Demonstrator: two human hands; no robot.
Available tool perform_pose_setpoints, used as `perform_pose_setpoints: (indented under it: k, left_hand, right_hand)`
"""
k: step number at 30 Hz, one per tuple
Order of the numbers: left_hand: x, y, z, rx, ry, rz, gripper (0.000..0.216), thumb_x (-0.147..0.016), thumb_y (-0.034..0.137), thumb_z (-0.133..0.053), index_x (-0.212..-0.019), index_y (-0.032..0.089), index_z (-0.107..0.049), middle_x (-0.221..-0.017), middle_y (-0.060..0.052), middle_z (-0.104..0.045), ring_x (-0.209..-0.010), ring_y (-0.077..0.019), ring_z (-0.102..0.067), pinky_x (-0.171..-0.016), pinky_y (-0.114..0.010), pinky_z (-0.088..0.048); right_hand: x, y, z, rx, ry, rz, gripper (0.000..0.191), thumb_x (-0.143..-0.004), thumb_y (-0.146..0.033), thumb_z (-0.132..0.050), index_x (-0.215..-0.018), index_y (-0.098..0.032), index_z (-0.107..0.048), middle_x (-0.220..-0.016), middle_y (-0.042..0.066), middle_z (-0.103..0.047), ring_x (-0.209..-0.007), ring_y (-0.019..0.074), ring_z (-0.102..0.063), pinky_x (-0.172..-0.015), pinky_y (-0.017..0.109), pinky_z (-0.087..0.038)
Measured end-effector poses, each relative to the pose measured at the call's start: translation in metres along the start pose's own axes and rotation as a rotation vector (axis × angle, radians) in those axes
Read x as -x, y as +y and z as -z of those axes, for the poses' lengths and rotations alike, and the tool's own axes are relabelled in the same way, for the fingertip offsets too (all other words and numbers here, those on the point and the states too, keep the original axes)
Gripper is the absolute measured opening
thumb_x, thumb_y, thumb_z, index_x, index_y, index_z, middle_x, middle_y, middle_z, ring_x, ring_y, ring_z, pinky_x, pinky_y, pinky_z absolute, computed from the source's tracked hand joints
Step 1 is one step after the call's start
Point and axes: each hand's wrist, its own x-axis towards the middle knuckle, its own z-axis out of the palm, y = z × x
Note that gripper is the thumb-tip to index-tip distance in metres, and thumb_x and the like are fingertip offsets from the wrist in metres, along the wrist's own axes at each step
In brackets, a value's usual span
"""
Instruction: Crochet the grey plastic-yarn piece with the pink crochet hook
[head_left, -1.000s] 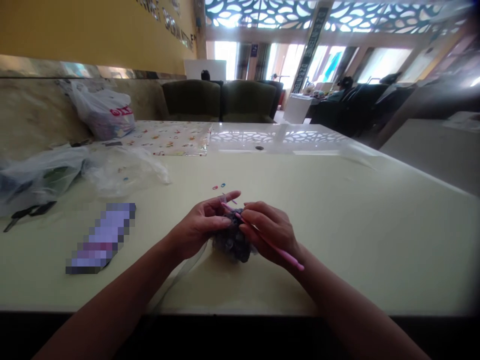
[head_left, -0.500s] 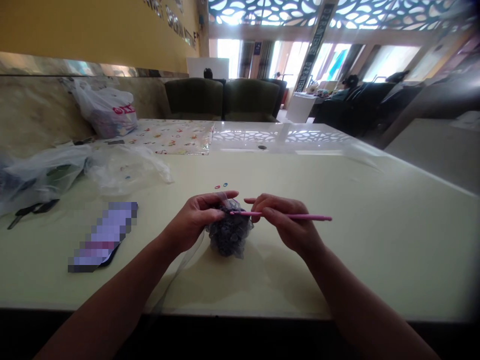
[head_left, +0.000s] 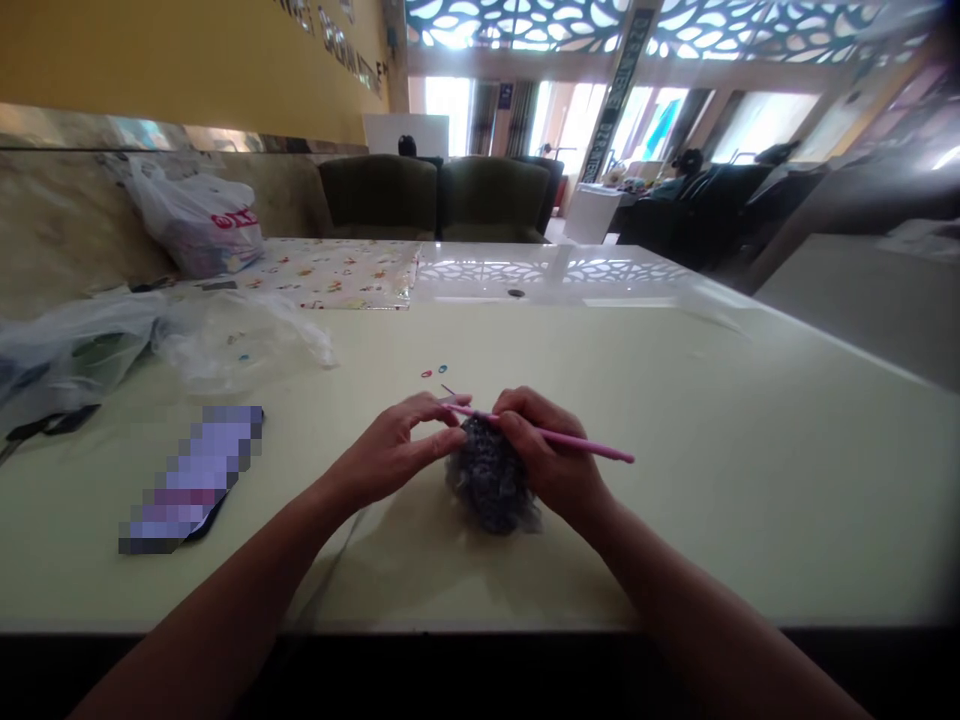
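My right hand point(head_left: 559, 450) is closed round a pink crochet hook point(head_left: 577, 440) and also grips the right side of a dark grey, ruffled crochet piece point(head_left: 491, 480). The hook points left across the top of the piece. To the left, my left hand point(head_left: 397, 450) has its thumb at the piece's upper left edge and its forefinger stretched near the hook's tip. A sheer grey ribbon yarn point(head_left: 337, 550) runs from this hand down to the table's front edge. How the lower fingers hold the yarn is hidden.
A red stitch marker point(head_left: 426, 374) and a blue stitch marker point(head_left: 442, 369) lie beyond my hands. Leftward on the table point(head_left: 712, 500) are a phone point(head_left: 195, 480), a clear plastic bag point(head_left: 240, 340) and scissors-like dark handles point(head_left: 56, 425). A white carrier bag point(head_left: 199, 220) stands farther back.
The crochet piece has shifted right and turned, and my right hand now grips its side along with the hook. My left thumb and forefinger have spread apart, easing off the piece.
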Motion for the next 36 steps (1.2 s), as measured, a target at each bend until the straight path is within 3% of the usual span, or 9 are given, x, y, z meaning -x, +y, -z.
perform_pose_setpoints:
  k: [3,6,10,17,22,25,30,33,36]
  left_hand:
    - [-0.005,0.000,0.007,-0.186,0.115,-0.019,0.041,-0.088,0.052,-0.062,-0.111,0.020,-0.074,-0.145,-0.013,-0.056,-0.136,-0.0331,-0.046,-0.117,-0.051,-0.024]
    - [-0.003,-0.004,0.000,0.183,0.092,0.020,0.046,-0.086,0.052,-0.065,-0.122,0.023,-0.068,-0.153,-0.011,-0.047,-0.133,-0.0319,-0.049,-0.112,-0.046,-0.034]
    - [0.004,-0.004,-0.018,0.598,0.062,0.110,0.081,-0.078,0.035,-0.079,-0.150,0.028,-0.041,-0.117,-0.007,-0.068,-0.104,-0.0219,-0.064,-0.094,-0.036,-0.047]
    - [0.008,0.006,-0.020,0.558,0.079,0.139,0.088,-0.074,0.020,-0.082,-0.151,0.030,-0.041,-0.084,0.003,-0.061,-0.080,-0.0119,-0.057,-0.080,-0.027,-0.045]
    - [0.009,0.011,-0.027,0.491,0.169,0.161,0.087,-0.072,0.017,-0.081,-0.150,0.032,-0.043,-0.085,0.004,-0.059,-0.077,-0.0100,-0.054,-0.079,-0.025,-0.043]
    - [0.009,0.012,-0.033,0.619,0.205,0.193,0.083,-0.074,0.017,-0.079,-0.148,0.031,-0.045,-0.080,0.005,-0.058,-0.075,-0.0090,-0.054,-0.077,-0.023,-0.043]
    - [0.009,0.014,-0.028,0.908,0.024,0.307,0.077,-0.072,0.009,-0.077,-0.143,0.028,-0.053,-0.078,0.003,-0.063,-0.070,-0.0090,-0.060,-0.074,-0.022,-0.047]
    - [0.011,0.016,-0.019,1.015,-0.177,0.296,0.079,-0.072,0.007,-0.074,-0.144,0.032,-0.051,-0.079,0.002,-0.067,-0.068,-0.0101,-0.063,-0.071,-0.022,-0.050]
    - [0.012,0.018,-0.014,1.047,-0.248,0.270,0.082,-0.073,0.006,-0.072,-0.146,0.034,-0.048,-0.085,0.001,-0.070,-0.073,-0.0124,-0.067,-0.073,-0.024,-0.052]
  right_hand:
    - [0.000,0.001,0.000,-0.055,0.157,-0.050,0.025,-0.095,-0.034,-0.058,-0.074,-0.019,-0.057,-0.067,-0.003,-0.046,-0.062,0.0099,-0.039,-0.055,0.023,-0.031]
    - [0.002,0.003,-0.006,-0.054,0.198,-0.032,0.025,-0.095,-0.035,-0.058,-0.076,-0.019,-0.058,-0.066,-0.004,-0.045,-0.059,0.0098,-0.038,-0.054,0.023,-0.032]
    - [0.012,0.004,-0.021,0.090,0.142,0.178,0.013,-0.094,-0.026,-0.059,-0.083,-0.020,-0.063,-0.080,0.000,-0.052,-0.068,0.0114,-0.050,-0.061,0.025,-0.043]
    - [0.010,0.007,-0.015,0.237,-0.014,0.324,0.010,-0.095,-0.019,-0.057,-0.090,-0.021,-0.066,-0.085,0.001,-0.053,-0.072,0.0109,-0.054,-0.063,0.024,-0.047]
    - [0.003,0.005,-0.012,0.755,0.034,0.483,0.018,-0.095,-0.017,-0.054,-0.077,-0.019,-0.059,-0.078,0.002,-0.054,-0.068,0.0133,-0.050,-0.062,0.028,-0.041]
    - [0.005,0.003,-0.017,1.012,0.124,0.620,0.018,-0.092,-0.013,-0.055,-0.075,-0.020,-0.055,-0.071,0.003,-0.055,-0.067,0.0162,-0.046,-0.063,0.032,-0.038]
    - [0.012,0.004,-0.018,1.018,0.161,0.752,0.011,-0.090,-0.014,-0.056,-0.085,-0.023,-0.053,-0.070,0.002,-0.055,-0.069,0.0182,-0.048,-0.068,0.035,-0.040]
    - [0.013,0.004,-0.013,0.883,0.140,0.827,0.009,-0.090,-0.015,-0.057,-0.091,-0.023,-0.053,-0.073,0.002,-0.057,-0.069,0.0183,-0.051,-0.068,0.035,-0.043]
    - [0.011,0.003,-0.009,0.710,0.119,0.812,0.010,-0.089,-0.014,-0.057,-0.093,-0.023,-0.054,-0.074,0.003,-0.059,-0.068,0.0183,-0.053,-0.065,0.035,-0.045]
